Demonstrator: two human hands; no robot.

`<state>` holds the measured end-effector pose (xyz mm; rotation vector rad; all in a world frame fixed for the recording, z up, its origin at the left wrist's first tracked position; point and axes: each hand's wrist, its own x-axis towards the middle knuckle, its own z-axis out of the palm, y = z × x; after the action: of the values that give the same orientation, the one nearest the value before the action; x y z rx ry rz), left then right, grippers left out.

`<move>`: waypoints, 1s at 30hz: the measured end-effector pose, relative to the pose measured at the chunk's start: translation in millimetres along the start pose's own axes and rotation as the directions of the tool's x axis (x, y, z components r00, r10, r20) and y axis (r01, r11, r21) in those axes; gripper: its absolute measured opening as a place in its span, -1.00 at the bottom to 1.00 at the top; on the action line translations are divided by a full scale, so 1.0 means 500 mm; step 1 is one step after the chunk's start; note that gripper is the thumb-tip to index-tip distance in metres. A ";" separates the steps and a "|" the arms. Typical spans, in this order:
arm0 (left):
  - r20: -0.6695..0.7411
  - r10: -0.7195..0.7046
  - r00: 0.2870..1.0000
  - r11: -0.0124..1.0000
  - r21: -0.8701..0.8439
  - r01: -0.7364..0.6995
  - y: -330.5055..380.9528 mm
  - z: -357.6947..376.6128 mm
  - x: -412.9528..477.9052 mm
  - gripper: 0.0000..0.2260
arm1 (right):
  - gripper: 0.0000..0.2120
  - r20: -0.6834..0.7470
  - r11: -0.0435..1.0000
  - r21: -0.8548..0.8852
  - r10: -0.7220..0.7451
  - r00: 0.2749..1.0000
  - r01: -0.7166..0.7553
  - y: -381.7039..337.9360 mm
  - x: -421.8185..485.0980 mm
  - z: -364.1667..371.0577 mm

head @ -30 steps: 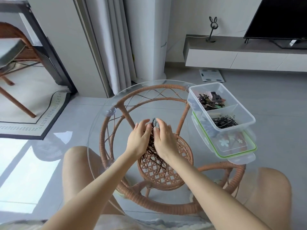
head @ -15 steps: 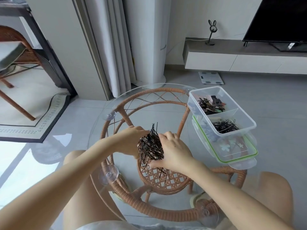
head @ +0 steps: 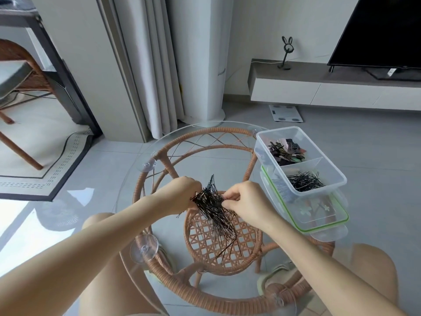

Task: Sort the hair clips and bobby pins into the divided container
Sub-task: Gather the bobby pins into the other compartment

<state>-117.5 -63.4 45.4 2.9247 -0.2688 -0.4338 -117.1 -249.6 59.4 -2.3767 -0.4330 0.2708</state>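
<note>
A thick bundle of black bobby pins [head: 213,205] is held above the middle of the glass table. My left hand [head: 180,195] grips the bundle from the left. My right hand [head: 245,201] pinches its right side with thumb and fingertips. Loose pin ends fan out upward and hang down toward me. The clear divided container [head: 337,176] stands at the table's right. Its far compartment holds mixed hair clips [head: 287,149]; its near compartment holds black bobby pins [head: 304,181].
The container sits on its green-rimmed lid [head: 323,222]. The round glass tabletop [head: 136,179] rests on a wicker frame [head: 223,238] with suction cups. My knees are under the near edge. A TV bench, a scale and curtains lie beyond.
Both hands gathered the pins off the glass and lifted them as one bundle. My left hand turned to grip it from the side, and my right hand shifted to pinch its right edge.
</note>
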 end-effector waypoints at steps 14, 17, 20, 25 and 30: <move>-0.111 -0.070 0.991 0.997 -0.050 0.065 -0.009 -0.012 -0.003 -0.83 | -0.85 0.021 0.948 0.297 0.112 0.993 -0.113 0.021 -0.008 -0.152; -0.118 -0.091 0.989 0.993 -0.082 0.081 -0.016 -0.029 -0.007 -0.84 | -0.85 0.025 0.915 0.369 0.168 0.986 -0.165 0.041 -0.006 -0.209; -0.135 -0.098 0.986 0.991 -0.101 0.084 -0.024 -0.048 -0.008 -0.84 | -0.86 0.023 0.904 0.377 0.207 0.978 -0.200 0.066 -0.005 -0.270; -0.095 -0.098 0.991 0.992 -0.085 0.090 -0.032 -0.064 -0.007 -0.84 | -0.87 0.126 0.894 0.299 0.309 0.943 -0.333 0.112 0.008 -0.371; -0.094 -0.085 0.992 0.991 -0.112 0.074 -0.027 -0.076 -0.004 -0.88 | -0.92 0.275 0.891 0.059 0.418 0.866 -0.449 0.159 0.059 -0.390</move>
<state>-105.9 -44.7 79.0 2.8472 -0.1113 -0.3031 -11.3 -411.9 147.2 -2.3015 0.0181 0.7960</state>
